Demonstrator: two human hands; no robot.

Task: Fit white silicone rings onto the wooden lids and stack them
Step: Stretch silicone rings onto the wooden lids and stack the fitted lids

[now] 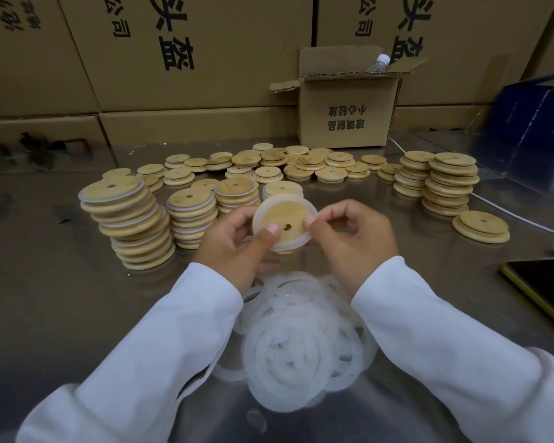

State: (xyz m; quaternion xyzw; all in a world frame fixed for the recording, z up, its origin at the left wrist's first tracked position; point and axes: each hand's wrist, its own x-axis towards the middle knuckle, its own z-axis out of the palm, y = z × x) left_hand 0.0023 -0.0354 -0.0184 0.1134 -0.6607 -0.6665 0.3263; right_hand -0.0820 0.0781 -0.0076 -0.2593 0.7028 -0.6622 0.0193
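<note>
Stacks of ringed round wooden lids [131, 219] stand left on the grey metal table [45, 298]. Left hand [234, 238] and right hand [352, 235], fingers curled, pinch a held wooden lid [285, 214] wearing a white silicone ring [258, 219] above a loose ring pile [301, 340]. Bare lid stacks [451, 183] stand right.

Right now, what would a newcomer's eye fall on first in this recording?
At the centre, the left hand and right hand hold a wooden lid above the table, the right hand pinching the white silicone ring at the lid's rim. Nearer the person lies a heap of loose rings. Ringed stacks stand to the left and bare lids spread behind.
</note>
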